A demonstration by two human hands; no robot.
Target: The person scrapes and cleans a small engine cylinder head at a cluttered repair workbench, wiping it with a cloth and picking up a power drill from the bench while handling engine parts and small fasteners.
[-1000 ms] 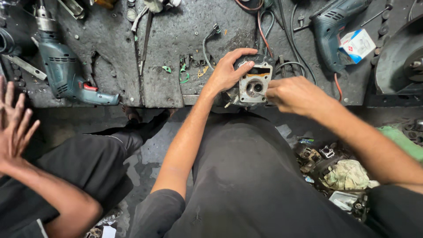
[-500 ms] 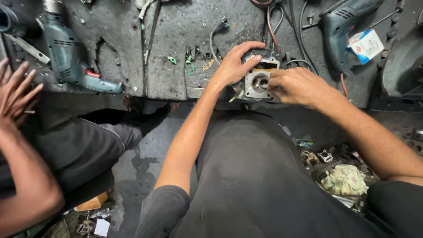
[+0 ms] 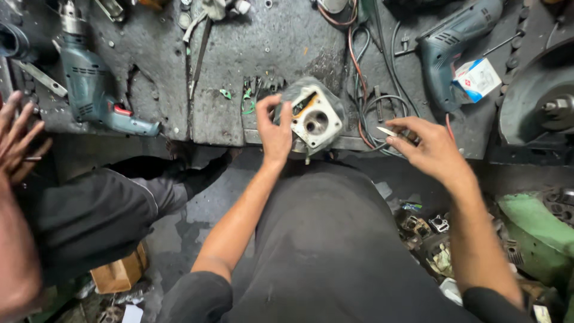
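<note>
Head view: left hand point(image 3: 276, 128) grips the grey engine casting point(image 3: 315, 119) at the workbench point(image 3: 239, 66) edge. Right hand point(image 3: 431, 149), apart to its right, pinches a small blade point(image 3: 385, 131) pointing toward the casting.

The left hand point(image 3: 276, 133) covers the left side of the metal part point(image 3: 315, 118), and the small pale piece point(image 3: 386, 131) in the right hand's point(image 3: 431, 149) fingers is too small to identify. A co-worker's hand point(image 3: 18, 139) and the grey disc point(image 3: 538, 96) are cut off by the left and right edges.
</note>
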